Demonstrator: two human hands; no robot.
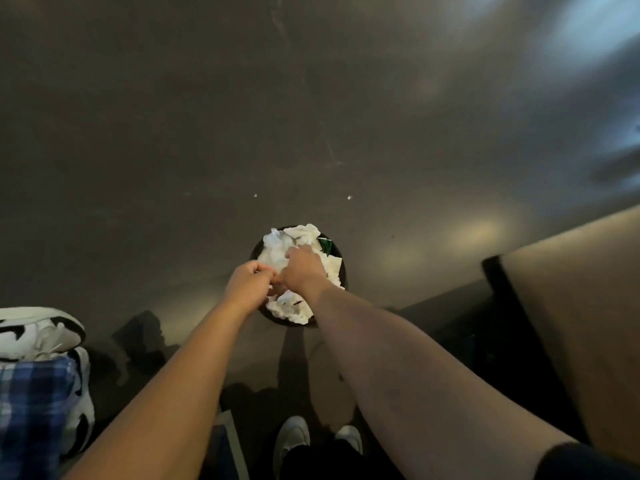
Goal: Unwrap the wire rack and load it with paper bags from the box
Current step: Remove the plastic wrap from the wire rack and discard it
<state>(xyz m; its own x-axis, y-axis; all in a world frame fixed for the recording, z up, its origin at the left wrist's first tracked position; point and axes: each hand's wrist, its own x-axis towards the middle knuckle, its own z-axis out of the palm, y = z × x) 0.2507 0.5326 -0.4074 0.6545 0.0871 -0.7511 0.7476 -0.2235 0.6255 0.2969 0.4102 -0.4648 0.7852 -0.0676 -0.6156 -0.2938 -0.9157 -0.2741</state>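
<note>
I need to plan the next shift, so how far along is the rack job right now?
Done: white crumpled wrapping fills the round black bin, so some unwrapping looks finished. In hand: the left hand and right hand meet over the bin, seemingly discarding. Left: no rack, box or paper bags in view, so loading cannot be confirmed.

Hard to pin down, looks like some indoor commercial or back-of-shop space to me: bare smooth grey floor (pixel 311 116) with scuff marks and soft reflections of ceiling lights, no carpet or home furniture. Small round black bin (pixel 341 268) full of crumpled white paper (pixel 277 251) sits on the floor below me. Big brown cardboard box (pixel 581 323) on my right, another person's black-and-white sneakers (pixel 38 332) on the left. Dim and blurry, can't tell more
</note>
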